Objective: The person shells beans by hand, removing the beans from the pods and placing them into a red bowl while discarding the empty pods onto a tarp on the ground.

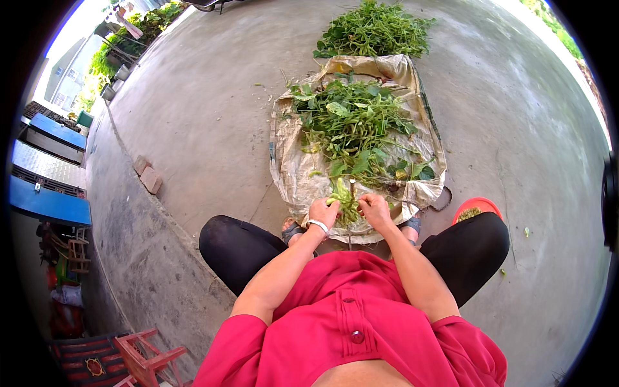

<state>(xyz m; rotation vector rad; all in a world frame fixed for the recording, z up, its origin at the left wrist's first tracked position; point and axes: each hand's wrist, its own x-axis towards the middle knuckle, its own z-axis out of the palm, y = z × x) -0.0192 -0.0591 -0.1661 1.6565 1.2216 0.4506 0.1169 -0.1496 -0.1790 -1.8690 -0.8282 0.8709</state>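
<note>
Close in front of my lap, a bunch of green bean pods on a stalk [346,207], which look like soybeans, is between my two hands. My left hand [324,212], with a pale bangle at its wrist, grips the pods from the left side. On the other side, the fingertips of my right hand [375,209] pinch the bunch's edge; exactly which part they hold is hidden. Both hands are over the near end of a woven plastic sack [304,188] spread on the ground. A heap of leafy bean plants with pods [355,121] lies on that sack, beyond my hands.
Past the sack, a second heap of bean plants [377,29] rests on the concrete floor [213,106]. A red plastic basin [486,204] with small pale-green pieces inside is partly hidden by my right knee. Bricks [151,180] lie to the left, and a red wooden stool [150,355] stands lower left.
</note>
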